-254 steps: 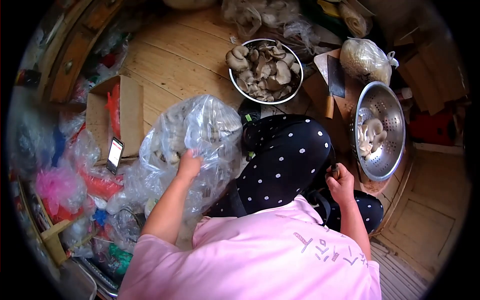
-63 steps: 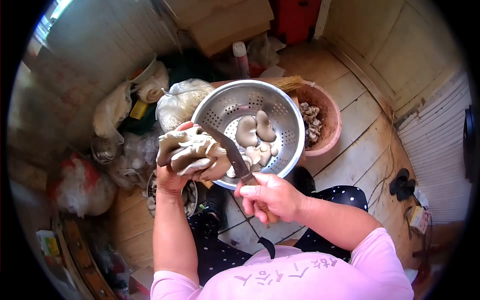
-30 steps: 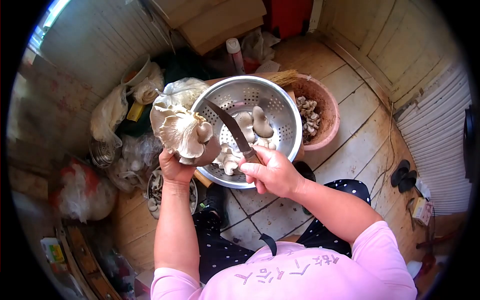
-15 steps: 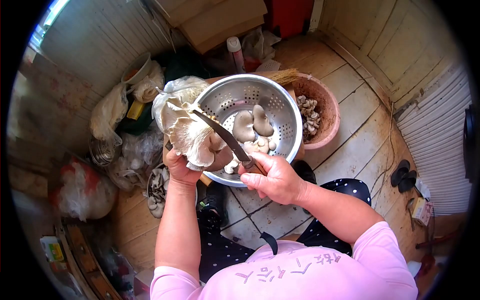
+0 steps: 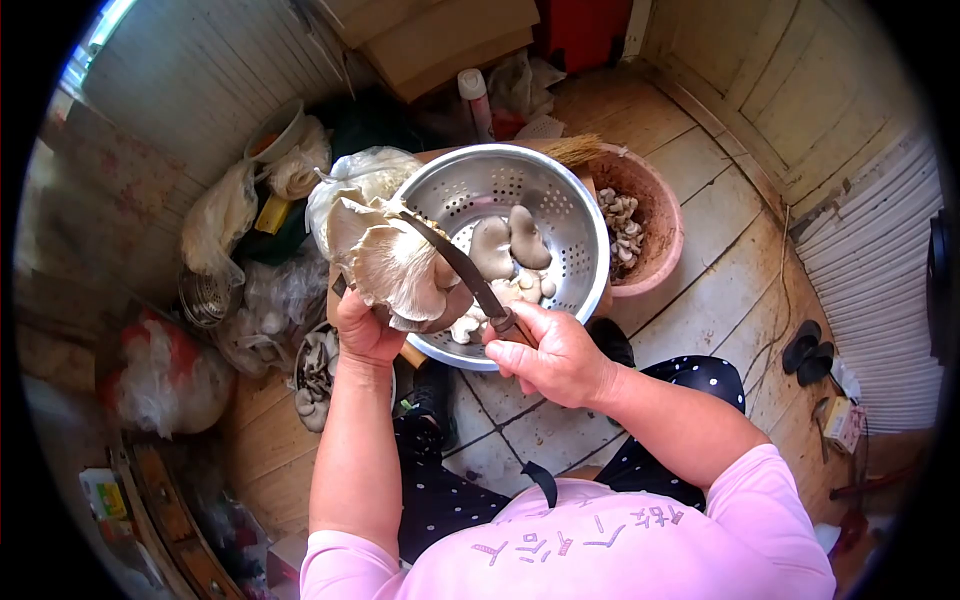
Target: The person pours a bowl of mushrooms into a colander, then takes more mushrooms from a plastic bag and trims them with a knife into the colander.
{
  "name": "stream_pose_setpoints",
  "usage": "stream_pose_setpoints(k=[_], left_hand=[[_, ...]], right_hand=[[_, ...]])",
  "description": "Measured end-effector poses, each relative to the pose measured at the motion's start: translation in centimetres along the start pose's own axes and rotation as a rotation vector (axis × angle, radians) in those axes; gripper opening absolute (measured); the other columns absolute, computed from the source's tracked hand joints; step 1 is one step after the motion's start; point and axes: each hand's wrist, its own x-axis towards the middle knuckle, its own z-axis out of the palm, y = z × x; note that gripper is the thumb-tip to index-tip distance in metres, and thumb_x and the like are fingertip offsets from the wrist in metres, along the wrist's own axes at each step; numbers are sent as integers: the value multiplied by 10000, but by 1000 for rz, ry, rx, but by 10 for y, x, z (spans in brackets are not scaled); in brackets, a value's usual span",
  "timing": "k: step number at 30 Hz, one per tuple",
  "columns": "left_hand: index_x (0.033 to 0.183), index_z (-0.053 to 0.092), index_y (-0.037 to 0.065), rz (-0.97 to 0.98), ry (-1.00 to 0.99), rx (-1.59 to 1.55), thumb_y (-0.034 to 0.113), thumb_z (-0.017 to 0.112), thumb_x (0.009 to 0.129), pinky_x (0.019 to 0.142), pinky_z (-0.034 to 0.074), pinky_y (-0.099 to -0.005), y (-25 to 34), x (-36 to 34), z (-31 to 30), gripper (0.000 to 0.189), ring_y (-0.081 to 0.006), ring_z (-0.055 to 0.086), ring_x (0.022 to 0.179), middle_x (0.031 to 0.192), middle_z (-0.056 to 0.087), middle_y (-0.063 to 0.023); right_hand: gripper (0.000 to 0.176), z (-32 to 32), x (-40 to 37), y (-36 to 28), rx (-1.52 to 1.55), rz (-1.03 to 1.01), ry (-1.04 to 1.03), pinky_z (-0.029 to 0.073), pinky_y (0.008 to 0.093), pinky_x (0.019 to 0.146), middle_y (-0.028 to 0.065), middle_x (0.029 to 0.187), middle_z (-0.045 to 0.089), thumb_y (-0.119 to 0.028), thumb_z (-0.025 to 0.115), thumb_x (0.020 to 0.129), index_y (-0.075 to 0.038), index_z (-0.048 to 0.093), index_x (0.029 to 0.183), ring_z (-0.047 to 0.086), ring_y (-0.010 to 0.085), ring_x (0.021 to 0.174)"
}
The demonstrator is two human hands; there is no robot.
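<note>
My left hand (image 5: 368,330) holds a large cluster of pale mushrooms (image 5: 390,262) from below, over the left rim of a steel colander (image 5: 440,176). In my right hand (image 5: 553,358) is the handle of a curved knife (image 5: 462,262), its dark blade slanting up to the left with the tip against the top of the cluster. Inside the colander lie several grey mushroom pieces (image 5: 491,249), below and right of the blade. My left fingers are partly hidden behind the cluster.
Right of the colander stands a pink basin (image 5: 667,240) with small mushroom clumps. A bowl of mushrooms (image 5: 316,385) is on the floor at lower left. Plastic bags (image 5: 170,385), a spray can (image 5: 474,103), cardboard (image 5: 450,45) and dark slippers (image 5: 805,352) lie around.
The mushroom cluster has turned slightly in my left hand. The colander and basin appear shifted a little in the view. Both hands keep their hold.
</note>
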Motion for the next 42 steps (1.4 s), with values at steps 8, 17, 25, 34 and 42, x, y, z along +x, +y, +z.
stream_pose_setpoints(k=[8,17,25,34,42], left_hand=[[1288,505,-9,25,13,204,126,744,751,959,498,-397,6,-1,16,603,-249,616,1085,1212,611,-120],[1226,562,15,-61,58,291,-6,747,754,907,526,-375,0,-5,35,507,-224,634,1039,1152,638,-78],[1287,508,-31,44,98,144,112,729,769,951,507,-390,0,0,9,581,-254,621,1083,1212,619,-132],[1240,552,-2,-75,105,229,-45,706,756,904,527,-382,-7,-6,45,510,-232,642,1037,1164,638,-89],[1247,539,-17,16,155,40,-7,663,780,945,507,-413,-1,0,22,483,-264,635,1065,1178,642,-113]], right_hand=[[356,0,-1,3,-107,-87,45,454,341,888,133,1045,625,-219,561,929,6,535,1204,584,208,968],[359,-1,1,2,-248,-124,133,450,409,877,218,1027,603,-242,571,894,23,548,1134,588,364,988],[332,-5,1,1,-322,-129,125,448,412,880,223,1023,597,-230,577,891,22,554,1105,580,372,975],[298,-6,7,10,-329,-256,208,458,411,857,223,993,601,-216,568,892,28,556,1063,588,394,976],[311,-4,16,27,-441,-438,265,477,311,665,49,779,621,-216,575,916,15,556,1123,560,138,693]])
